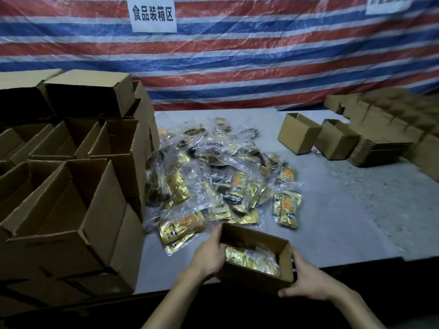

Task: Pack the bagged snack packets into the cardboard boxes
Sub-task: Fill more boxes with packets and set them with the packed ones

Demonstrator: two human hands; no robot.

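A small open cardboard box (282, 269) sits at the near edge of the table, and a clear bag of gold snack packets (251, 257) lies inside it. My left hand (209, 255) grips the box's left wall with the thumb over the rim. The box's right end and lower corner are held by my right hand (306, 279). Beyond the box, a heap of clear bags with gold snack packets (213, 176) is spread over the table's middle.
Large open cartons (71, 186) are stacked at the left. Two small open boxes (299, 134) stand at the back right beside a stack of flattened boxes (380, 148). The grey table (344, 222) lies in front of a striped tarp wall (237, 67).
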